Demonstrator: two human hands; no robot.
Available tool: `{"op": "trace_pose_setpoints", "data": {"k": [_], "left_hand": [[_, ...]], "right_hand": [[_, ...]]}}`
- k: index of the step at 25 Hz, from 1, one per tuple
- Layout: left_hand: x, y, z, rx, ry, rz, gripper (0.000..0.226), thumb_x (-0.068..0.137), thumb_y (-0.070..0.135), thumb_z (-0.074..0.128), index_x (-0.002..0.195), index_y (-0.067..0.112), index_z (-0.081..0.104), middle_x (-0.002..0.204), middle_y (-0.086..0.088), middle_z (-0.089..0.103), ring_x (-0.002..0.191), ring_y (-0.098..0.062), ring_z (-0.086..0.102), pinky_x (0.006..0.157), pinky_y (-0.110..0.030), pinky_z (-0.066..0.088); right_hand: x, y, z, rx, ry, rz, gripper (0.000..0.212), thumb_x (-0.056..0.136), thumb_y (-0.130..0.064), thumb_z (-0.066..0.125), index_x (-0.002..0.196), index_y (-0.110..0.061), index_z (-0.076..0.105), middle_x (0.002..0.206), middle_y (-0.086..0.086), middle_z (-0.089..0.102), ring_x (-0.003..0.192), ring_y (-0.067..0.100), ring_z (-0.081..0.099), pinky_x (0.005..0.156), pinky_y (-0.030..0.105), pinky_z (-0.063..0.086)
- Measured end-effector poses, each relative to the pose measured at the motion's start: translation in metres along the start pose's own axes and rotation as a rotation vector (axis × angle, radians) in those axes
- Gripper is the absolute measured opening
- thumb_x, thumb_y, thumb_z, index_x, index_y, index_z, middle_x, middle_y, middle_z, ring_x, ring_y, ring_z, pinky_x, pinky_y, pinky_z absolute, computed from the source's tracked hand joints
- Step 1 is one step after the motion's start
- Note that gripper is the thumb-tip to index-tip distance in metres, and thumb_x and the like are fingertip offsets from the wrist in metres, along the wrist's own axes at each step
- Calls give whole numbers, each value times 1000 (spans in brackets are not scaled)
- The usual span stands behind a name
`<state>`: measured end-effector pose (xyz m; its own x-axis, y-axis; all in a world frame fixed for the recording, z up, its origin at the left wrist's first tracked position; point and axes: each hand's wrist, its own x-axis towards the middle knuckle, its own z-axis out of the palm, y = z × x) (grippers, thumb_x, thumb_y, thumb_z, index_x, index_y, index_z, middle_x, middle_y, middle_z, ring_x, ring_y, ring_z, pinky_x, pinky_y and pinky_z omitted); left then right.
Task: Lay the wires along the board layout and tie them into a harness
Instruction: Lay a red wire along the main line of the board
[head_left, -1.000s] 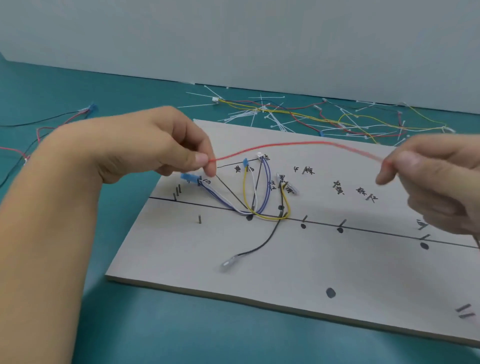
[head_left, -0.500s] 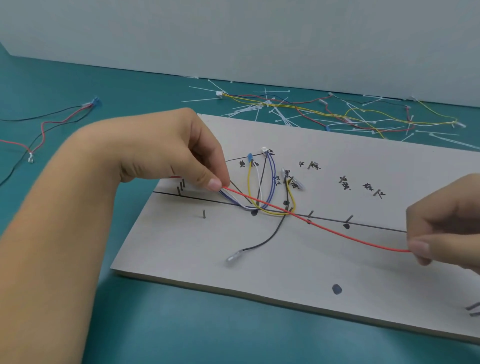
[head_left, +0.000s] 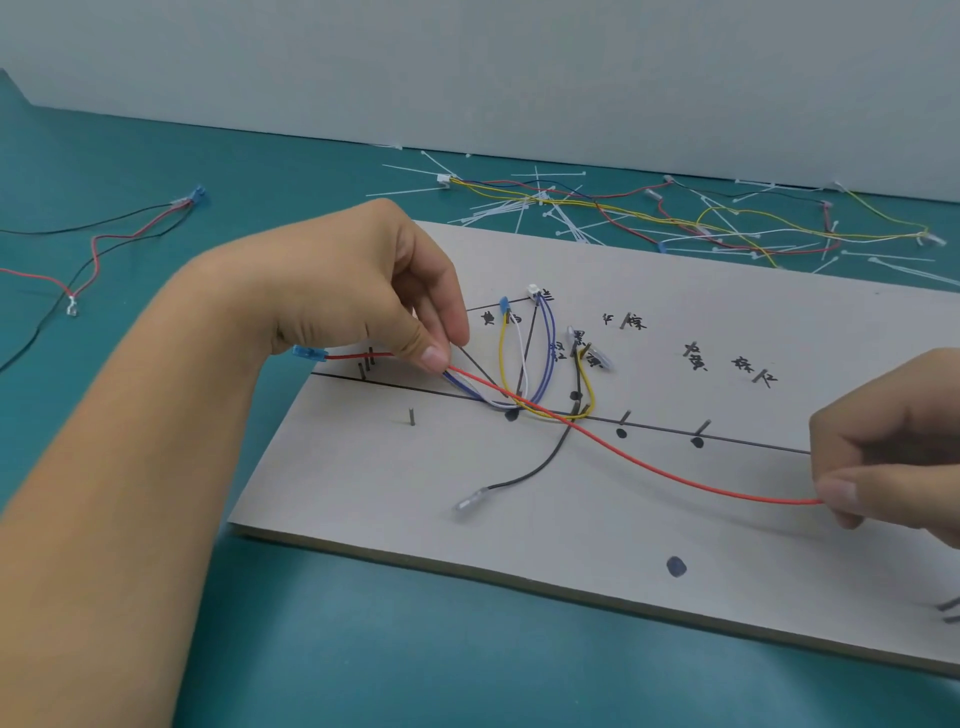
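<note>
head view: the red wire (head_left: 649, 467) is stretched across the board (head_left: 571, 545) with a hand on each end. the left hand (head_left: 363, 291) has its fingers (head_left: 431, 356) pinched tight on the insulation just right of the blue terminal (head_left: 309, 353), which sits at the board's left edge beside a small cluster of nails (head_left: 366, 361). the right hand (head_left: 893, 441) pinches the other end between thumb and forefinger near the right side. in between, the wire sags in a loose curve, crossing over the yellow, white and blue loops (head_left: 524, 364) and the black wire (head_left: 540, 467) near the drawn line. can't tell if the sagging part touches the board or floats just above it. my read: this stuff is super light and floppy and won't hold a shape by itself, so it only stays on the line with gentle tension from both ends. i'd keep gripping the insulation, not the terminal, since the crimp is probably the weak spot. the smooth jacket may slip, and the nails could snag it. the cable ties (head_left: 545, 213) are piled on the counter (head_left: 156, 156) behind the board.
</note>
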<state>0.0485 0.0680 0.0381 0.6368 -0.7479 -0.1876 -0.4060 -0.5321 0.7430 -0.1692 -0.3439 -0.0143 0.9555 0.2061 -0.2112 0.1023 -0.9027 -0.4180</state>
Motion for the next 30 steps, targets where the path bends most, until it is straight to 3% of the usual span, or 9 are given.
{"op": "trace_pose_setpoints", "data": {"k": [4, 7, 10, 15, 20, 24, 27, 30], "left_hand": [[1, 3, 4, -31, 33, 41, 28, 64, 11, 94, 85, 25, 82, 76, -2, 80, 70, -15, 76, 73, -30, 57], [3, 3, 6, -16, 13, 36, 27, 70, 2, 91, 85, 23, 81, 76, -3, 80, 69, -14, 76, 69, -22, 59], [5, 3, 7, -15, -2, 22, 25, 71, 1, 90, 84, 21, 81, 76, -4, 80, 70, -14, 76, 67, -18, 58], [5, 3, 8, -17, -13, 1, 23, 70, 3, 90, 83, 19, 81, 76, -4, 80, 70, -14, 76, 72, -25, 57], [3, 4, 7, -51, -18, 0, 24, 68, 3, 91, 84, 20, 81, 75, -6, 79, 67, -12, 75, 59, -15, 54], [1, 5, 6, -72, -24, 7, 28, 61, 7, 96, 82, 19, 81, 75, -7, 79, 65, -11, 74, 56, -12, 50], [-1, 7, 5, -78, -39, 7, 28, 57, 20, 91, 84, 21, 80, 76, -7, 79, 67, -13, 74, 62, -21, 52], [0, 6, 6, -50, -58, -9, 30, 59, 13, 95, 83, 22, 80, 77, -6, 80, 67, -12, 74, 62, -22, 53]], "right_hand": [[-4, 64, 12, -14, 48, 37, 18, 96, -51, 69, 86, -36, 73, 72, -3, 68, 52, 17, 66, 43, 14, 43], [-4, 97, 18, -41, 57, 29, 15, 97, -49, 68, 88, -38, 73, 75, -6, 69, 58, 17, 69, 45, 16, 45], [-1, 115, 25, -57, 63, 27, 12, 97, -47, 68, 89, -40, 72, 78, -6, 70, 59, 16, 69, 45, 18, 45], [0, 137, 29, -99, 46, 49, 13, 97, -49, 68, 92, -38, 73, 78, -6, 70, 58, 14, 69, 42, 17, 45], [-1, 149, 24, -129, 111, 55, 14, 96, -53, 67, 91, -40, 72, 79, -7, 69, 60, 14, 69, 43, 18, 46], [0, 134, 28, -108, 117, 35, 17, 96, -56, 65, 90, -42, 71, 77, -8, 69, 58, 14, 69, 43, 16, 44], [2, 90, 19, -56, 110, 20, 21, 95, -57, 66, 86, -39, 72, 72, -7, 68, 55, 14, 68, 43, 15, 45], [0, 28, 7, 8, 72, 32, 31, 93, -65, 63, 86, -36, 74, 65, -7, 67, 48, 13, 65, 41, 12, 43]]}}
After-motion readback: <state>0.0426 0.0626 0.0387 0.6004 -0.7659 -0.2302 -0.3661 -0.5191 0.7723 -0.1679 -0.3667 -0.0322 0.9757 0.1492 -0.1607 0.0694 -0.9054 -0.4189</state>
